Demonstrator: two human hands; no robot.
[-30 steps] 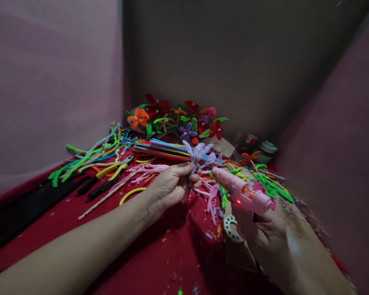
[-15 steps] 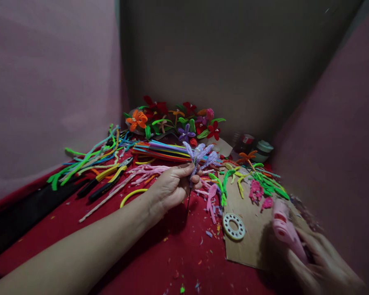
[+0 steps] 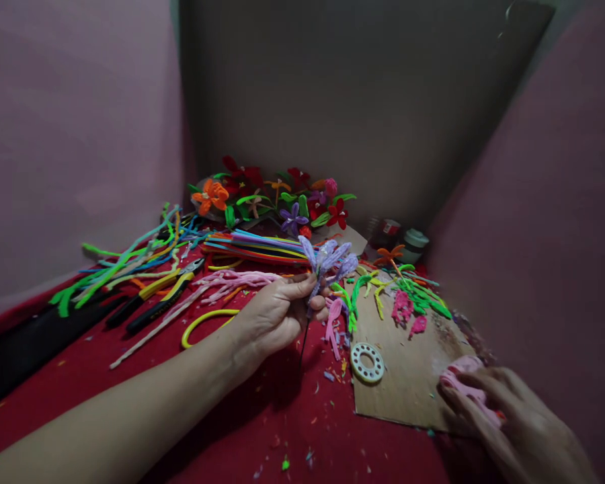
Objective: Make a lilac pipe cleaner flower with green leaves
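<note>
My left hand (image 3: 277, 312) pinches a lilac pipe-cleaner flower (image 3: 329, 259) by the base of its petals. A thin dark stem hangs down from the flower below my fingers. At the lower right, my right hand (image 3: 527, 417) has its fingers round a pink glue gun (image 3: 464, 371), at the right edge of a cardboard sheet (image 3: 408, 396). My fingers hide part of the glue gun, and it now lies flatter. Left of it on the cardboard is a white ring-shaped spool with holes (image 3: 368, 363).
Black-and-yellow pliers (image 3: 169, 292) lie left of my left arm, near loose green pipe cleaners (image 3: 111, 275). Finished flowers (image 3: 292, 218) are heaped at the back, behind a pipe-cleaner bundle (image 3: 262, 249). A lidded jar (image 3: 414, 245) stands back right. Fuzz scraps dot the red cloth (image 3: 262, 430).
My right hand has lowered the glue gun and tipped it over at the cardboard's edge. My left hand still holds the flower. The whole view has shifted slightly, moving the table things leftward.
</note>
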